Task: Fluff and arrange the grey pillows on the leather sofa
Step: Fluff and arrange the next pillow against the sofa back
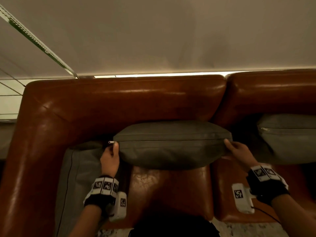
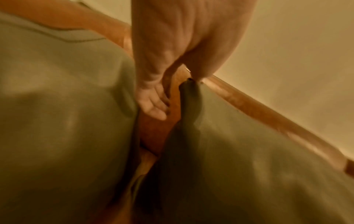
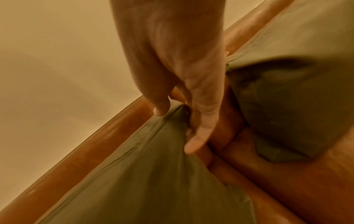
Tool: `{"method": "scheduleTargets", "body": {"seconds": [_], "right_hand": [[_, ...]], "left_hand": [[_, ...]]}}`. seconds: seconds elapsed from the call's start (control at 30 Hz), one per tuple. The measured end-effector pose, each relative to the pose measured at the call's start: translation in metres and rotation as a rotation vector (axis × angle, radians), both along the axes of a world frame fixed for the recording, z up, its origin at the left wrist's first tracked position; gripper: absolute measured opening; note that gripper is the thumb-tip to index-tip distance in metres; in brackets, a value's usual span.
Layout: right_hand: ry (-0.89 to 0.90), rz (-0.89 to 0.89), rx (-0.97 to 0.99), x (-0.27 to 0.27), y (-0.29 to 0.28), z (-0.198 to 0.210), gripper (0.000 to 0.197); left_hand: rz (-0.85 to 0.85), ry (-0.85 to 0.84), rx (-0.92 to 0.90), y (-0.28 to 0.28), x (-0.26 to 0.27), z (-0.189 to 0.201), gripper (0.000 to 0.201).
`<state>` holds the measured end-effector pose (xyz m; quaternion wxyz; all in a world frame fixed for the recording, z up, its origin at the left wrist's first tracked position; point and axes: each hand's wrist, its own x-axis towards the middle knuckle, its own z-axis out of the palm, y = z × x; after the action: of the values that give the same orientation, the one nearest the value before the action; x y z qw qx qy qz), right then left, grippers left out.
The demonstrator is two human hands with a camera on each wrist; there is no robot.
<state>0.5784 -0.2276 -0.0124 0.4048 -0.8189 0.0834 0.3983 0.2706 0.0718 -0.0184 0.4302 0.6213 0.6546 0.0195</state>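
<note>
A grey pillow [image 1: 171,147] stands on edge against the backrest of the brown leather sofa [image 1: 119,103], zip seam up. My right hand [image 1: 234,147] pinches its right top corner; the right wrist view shows my right hand [image 3: 176,130] with thumb and fingers closed round the pillow's [image 3: 143,174] fabric. My left hand [image 1: 111,151] is at the left corner by the zipper pull [image 1: 112,142]. In the left wrist view, my left hand [image 2: 182,97] has its thumb on the pillow [image 2: 249,151] corner, while the loose fingers [image 2: 153,106] stay apart from it.
A second grey pillow [image 1: 80,168] lies against the left armrest, close to my left hand. A third grey pillow [image 1: 290,139] leans on the backrest at the right. The bare seat cushion [image 1: 171,189] lies in front. A pale wall [image 1: 153,31] rises behind the sofa.
</note>
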Motion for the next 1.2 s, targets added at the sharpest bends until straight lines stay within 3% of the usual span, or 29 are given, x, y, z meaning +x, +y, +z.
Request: {"method": "scheduleTargets", "body": {"seconds": [0.17, 0.33, 0.43, 0.53, 0.67, 0.87, 1.07, 1.2], "right_hand": [[-0.264, 0.051, 0.012, 0.001, -0.005, 0.000, 0.029], [-0.322, 0.097, -0.083, 0.007, 0.000, 0.005, 0.027], [-0.329, 0.076, -0.132, 0.006, 0.004, 0.005, 0.030], [-0.288, 0.096, -0.078, 0.014, 0.009, 0.008, 0.027], [-0.084, -0.119, 0.140, 0.029, 0.023, 0.009, 0.039], [-0.097, -0.312, 0.040, 0.040, 0.033, 0.000, 0.021], [-0.075, -0.401, -0.004, 0.045, 0.046, -0.005, 0.025], [-0.083, -0.420, 0.062, 0.041, 0.051, -0.004, 0.025]], "left_hand": [[-0.055, 0.036, 0.168, 0.010, 0.002, 0.008, 0.043], [-0.160, 0.034, 0.206, 0.016, 0.014, 0.017, 0.039], [-0.140, 0.020, 0.187, 0.008, 0.021, 0.013, 0.040], [-0.134, -0.013, 0.145, 0.016, 0.023, 0.011, 0.042], [0.030, -0.102, -0.018, 0.034, 0.034, 0.012, 0.049], [0.127, -0.015, -0.017, 0.044, 0.051, 0.023, 0.042], [0.237, -0.034, -0.039, 0.046, 0.062, 0.023, 0.044], [0.293, -0.118, -0.162, 0.052, 0.060, 0.019, 0.042]]}}
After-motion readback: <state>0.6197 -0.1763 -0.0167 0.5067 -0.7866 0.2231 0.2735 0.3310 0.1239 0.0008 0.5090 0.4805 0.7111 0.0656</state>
